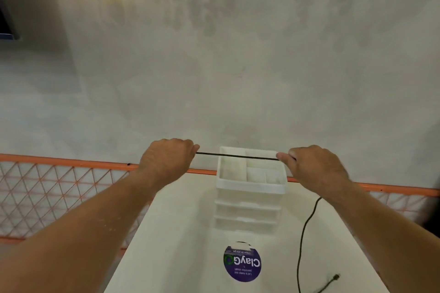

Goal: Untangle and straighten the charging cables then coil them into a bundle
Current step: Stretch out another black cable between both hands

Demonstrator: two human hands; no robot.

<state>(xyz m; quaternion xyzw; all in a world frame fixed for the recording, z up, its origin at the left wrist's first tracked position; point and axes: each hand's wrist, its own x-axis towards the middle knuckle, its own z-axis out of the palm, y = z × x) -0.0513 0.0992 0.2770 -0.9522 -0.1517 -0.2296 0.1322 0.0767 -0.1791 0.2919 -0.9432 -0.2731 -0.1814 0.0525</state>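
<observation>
You have both hands raised in front of you with a black charging cable (238,156) pulled taut between them. Your left hand (167,157) is curled into a fist, back of the hand up, and grips the cable where it runs in at the thumb side. Your right hand (314,169) pinches the cable between the thumb and the curled fingers. The stretched length runs nearly level from one hand to the other and passes just above the open top of a white drawer organiser (250,188).

From below your right wrist the rest of the cable hangs down in a loose wavy line, reaches the white counter (181,245) and leaves the picture at the bottom edge. A short stretch of it comes back into view at the lower right and lies on the counter, ending in a dark plug end (336,276) that is too blurred to name.

The organiser stands at the far end of the counter, with a divided tray on top and drawers below it. Nearer to you, a round purple sticker (242,264) reading "ClayGo" is stuck on the counter, well apart from the cable. Behind the counter runs an orange railing (71,162) with orange netting (47,197) below it, and beyond that a grey concrete wall (238,54) fills the view
</observation>
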